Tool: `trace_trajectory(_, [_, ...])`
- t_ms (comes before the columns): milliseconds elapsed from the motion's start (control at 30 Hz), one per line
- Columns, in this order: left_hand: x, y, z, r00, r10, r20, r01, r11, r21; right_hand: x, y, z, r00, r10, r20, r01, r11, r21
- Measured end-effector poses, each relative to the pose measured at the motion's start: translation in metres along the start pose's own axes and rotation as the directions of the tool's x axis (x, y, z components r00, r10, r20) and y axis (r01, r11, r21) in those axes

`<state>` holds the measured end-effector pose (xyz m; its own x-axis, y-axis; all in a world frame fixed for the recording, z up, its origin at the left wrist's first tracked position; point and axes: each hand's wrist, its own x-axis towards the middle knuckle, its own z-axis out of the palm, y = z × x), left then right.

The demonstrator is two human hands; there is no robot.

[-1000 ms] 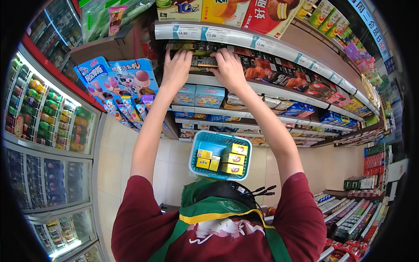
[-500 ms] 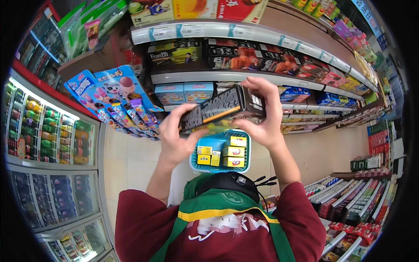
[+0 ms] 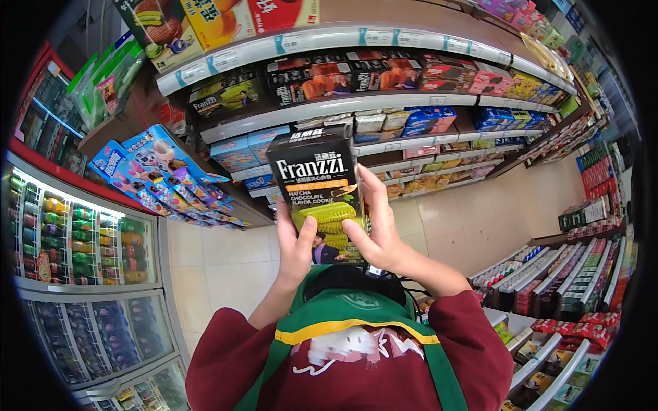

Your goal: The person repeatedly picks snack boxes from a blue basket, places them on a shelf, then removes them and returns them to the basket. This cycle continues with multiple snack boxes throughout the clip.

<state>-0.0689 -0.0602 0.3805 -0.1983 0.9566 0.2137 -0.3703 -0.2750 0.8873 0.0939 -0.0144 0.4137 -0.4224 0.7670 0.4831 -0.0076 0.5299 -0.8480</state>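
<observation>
Both my hands grip a black cookie box with green cookies pictured on its front. It stands upright before my chest, front face turned toward me. My left hand is wrapped round its lower left edge, thumb on the front. My right hand clasps its right side, thumb also lying on the front. Beyond the box, a shelf row holds similar black cookie boxes, among them a dark box with green pictures at the row's left end.
A shelving unit with white price rails curves across the far side. Blue hanging packs of sweets jut out at its left end. Glass-door drink fridges line the left. Low racks of small packs stand at the right, beside tiled floor.
The box has turned from a tilted, sideways hold to upright with its front toward me. My hands have come lower and nearer. The basket of yellow boxes below is no longer visible.
</observation>
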Motion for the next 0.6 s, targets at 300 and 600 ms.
trace_trajectory(300, [-0.035, -0.038, 0.040, 0.997, -0.031, -0.076, 0.023, 0.994, -0.103, -0.041, -0.023, -0.030, 0.999, 0.051, 0.005, -0.050, 0.990, -0.131])
trace_trajectory(600, [-0.039, -0.028, 0.041, 0.948, 0.247, -0.199, -0.196, 0.949, 0.245, -0.022, -0.018, -0.061, 0.954, -0.130, 0.271, 0.224, 0.909, -0.352])
